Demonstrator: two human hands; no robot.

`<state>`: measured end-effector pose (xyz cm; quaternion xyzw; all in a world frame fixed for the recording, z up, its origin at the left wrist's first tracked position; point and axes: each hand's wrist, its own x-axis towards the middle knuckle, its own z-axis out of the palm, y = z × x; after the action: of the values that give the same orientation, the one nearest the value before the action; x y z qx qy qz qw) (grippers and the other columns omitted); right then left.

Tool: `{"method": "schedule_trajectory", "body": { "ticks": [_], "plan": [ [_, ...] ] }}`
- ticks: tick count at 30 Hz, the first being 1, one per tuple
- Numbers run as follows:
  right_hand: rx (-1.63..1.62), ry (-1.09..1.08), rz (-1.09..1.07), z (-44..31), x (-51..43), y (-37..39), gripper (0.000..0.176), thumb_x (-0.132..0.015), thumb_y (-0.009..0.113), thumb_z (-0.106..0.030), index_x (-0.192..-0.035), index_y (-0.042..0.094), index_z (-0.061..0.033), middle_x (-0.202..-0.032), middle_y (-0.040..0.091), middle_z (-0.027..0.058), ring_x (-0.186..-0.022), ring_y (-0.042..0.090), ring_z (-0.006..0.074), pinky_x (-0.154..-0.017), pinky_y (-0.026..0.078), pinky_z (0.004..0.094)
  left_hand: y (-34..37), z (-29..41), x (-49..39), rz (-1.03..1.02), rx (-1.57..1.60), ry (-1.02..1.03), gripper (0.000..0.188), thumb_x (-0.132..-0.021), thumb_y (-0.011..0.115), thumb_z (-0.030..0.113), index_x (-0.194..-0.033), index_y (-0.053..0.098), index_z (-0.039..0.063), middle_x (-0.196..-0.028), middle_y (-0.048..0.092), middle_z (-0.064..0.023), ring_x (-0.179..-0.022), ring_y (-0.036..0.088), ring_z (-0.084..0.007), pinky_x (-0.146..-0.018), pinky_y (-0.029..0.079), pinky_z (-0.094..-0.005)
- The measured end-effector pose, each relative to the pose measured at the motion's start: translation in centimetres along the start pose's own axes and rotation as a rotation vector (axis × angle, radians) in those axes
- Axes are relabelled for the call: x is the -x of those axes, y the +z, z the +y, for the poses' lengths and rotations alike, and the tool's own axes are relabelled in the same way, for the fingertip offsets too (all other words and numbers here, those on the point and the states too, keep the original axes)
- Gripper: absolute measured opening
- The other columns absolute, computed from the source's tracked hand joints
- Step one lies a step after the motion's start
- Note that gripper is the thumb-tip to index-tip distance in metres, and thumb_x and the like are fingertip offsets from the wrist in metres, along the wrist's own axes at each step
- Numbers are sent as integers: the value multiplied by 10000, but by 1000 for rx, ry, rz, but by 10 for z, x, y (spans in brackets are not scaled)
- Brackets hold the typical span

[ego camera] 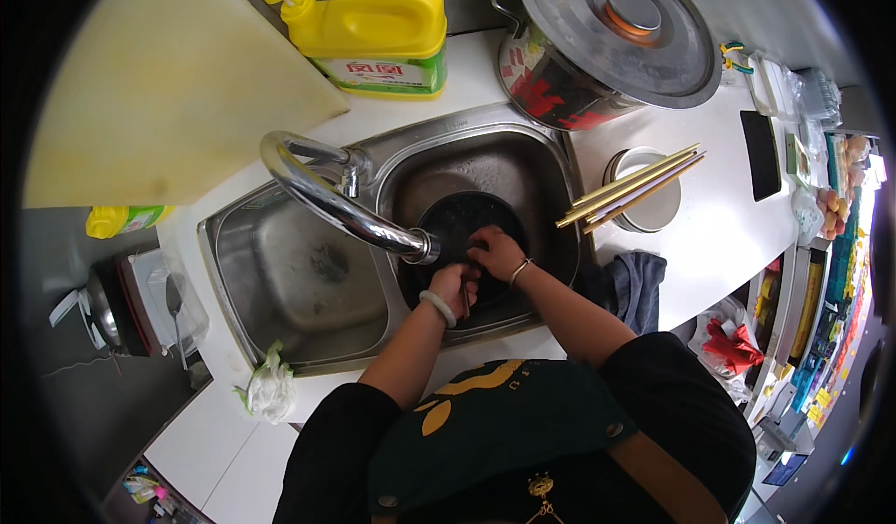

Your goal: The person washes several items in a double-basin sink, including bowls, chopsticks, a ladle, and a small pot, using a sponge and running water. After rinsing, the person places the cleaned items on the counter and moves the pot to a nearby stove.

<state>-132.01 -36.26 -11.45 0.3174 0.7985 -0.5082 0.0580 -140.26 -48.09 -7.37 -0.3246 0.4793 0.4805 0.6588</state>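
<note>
In the right sink basin (483, 153) sits a round black pan or bowl (448, 219). My left hand (451, 287), with a pale bangle at the wrist, is curled around a thin brownish stick-like thing (466, 301) at the vessel's near left side. Fingers hide most of that thing. My right hand (500, 252), wearing a metal bracelet, reaches inside the vessel with bent fingers; whether it grips anything is hidden. The chrome faucet (336, 202) arches over from the back left, its spout end close above my left hand. No running water is visible.
Left of my hands is a second sink basin (301, 265). Behind stand a yellow detergent jug (381, 34) and a large lidded steel pot (574, 48). Several chopsticks (630, 188) lie across stacked white bowls (661, 209). A dark cloth (638, 289) and leafy vegetable (271, 387) flank the sink.
</note>
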Motion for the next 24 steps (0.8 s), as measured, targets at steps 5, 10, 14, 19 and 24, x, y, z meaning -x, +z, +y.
{"method": "schedule_trajectory", "body": {
  "ticks": [5,10,14,19,24],
  "plan": [
    [-46,77,162,1,-4,9,291,-724,656,-221,-949,611,-41,-994,568,163,-963,545,321,-824,449,368,-13,-10,19,-58,16,75,115,-863,500,176,-976,481,185,-730,512,5,-497,419,-84,-436,346,-210],
    [536,171,28,13,-21,24,373,-751,621,-192,-1078,544,-30,-1031,572,176,-980,549,325,-839,451,387,-37,-10,15,-206,411,-68,104,-887,478,157,-975,513,200,-737,505,0,-497,405,-69,-412,329,-197],
    [567,152,-247,23,-31,27,418,-767,610,-236,-1120,530,-27,-1061,570,181,-1017,539,325,-853,449,381,-43,-21,15,-244,485,-108,108,-914,450,182,-982,506,244,-751,500,4,-477,366,-61,-404,310,-188],
    [118,-240,-10,25,-24,29,292,-777,594,-281,-967,621,-61,-1049,576,193,-989,555,326,-856,440,381,-34,-22,8,-170,326,-52,76,-937,406,206,-921,444,270,-702,463,11,-451,321,-58,-374,248,-187],
    [94,-52,-224,10,-39,56,232,-768,591,-274,-860,628,-64,-928,622,184,-858,595,348,-750,470,411,-30,-17,1,-171,308,-140,157,-937,381,155,-984,416,301,-606,377,33,-427,284,-57,-359,204,-188]
  ]
}}
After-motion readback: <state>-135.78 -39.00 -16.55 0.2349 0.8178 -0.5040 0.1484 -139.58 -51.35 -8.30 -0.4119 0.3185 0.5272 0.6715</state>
